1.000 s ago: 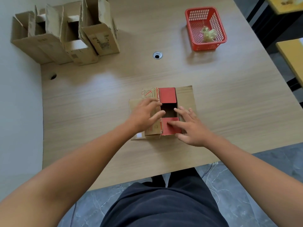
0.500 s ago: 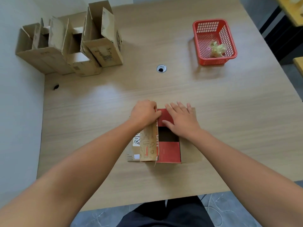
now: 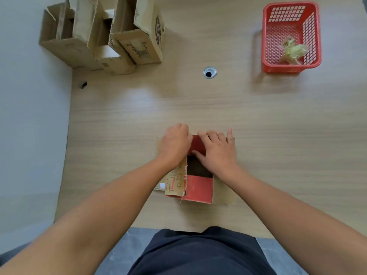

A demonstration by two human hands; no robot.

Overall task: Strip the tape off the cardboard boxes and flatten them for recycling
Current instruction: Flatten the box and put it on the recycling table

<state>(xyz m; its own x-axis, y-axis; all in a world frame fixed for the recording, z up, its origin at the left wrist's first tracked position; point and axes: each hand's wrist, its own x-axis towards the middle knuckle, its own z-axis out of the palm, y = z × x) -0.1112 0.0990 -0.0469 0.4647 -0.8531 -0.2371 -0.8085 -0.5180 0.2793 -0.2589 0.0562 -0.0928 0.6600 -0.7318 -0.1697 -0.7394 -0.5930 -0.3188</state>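
Note:
A small cardboard box [image 3: 198, 188] with red inner flaps and a printed brown flap lies on the wooden table [image 3: 278, 135], near the front edge. Its top is open, showing a dark inside. My left hand [image 3: 174, 144] has its fingers curled over the box's far left edge. My right hand [image 3: 217, 149] lies flat with fingers stretched out, pressing on the far red flap. What my left fingers hold is hidden under the hand.
Several opened cardboard boxes [image 3: 103, 34] stand bunched at the table's far left corner. A red plastic basket [image 3: 291, 34] holding a wad of stripped tape [image 3: 293, 51] sits at the far right. A cable hole [image 3: 210, 72] is in the tabletop's middle.
Both hands have shifted from the box's near flaps to its far edge. My left fingers have curled shut over that edge. The view has dropped closer to the table.

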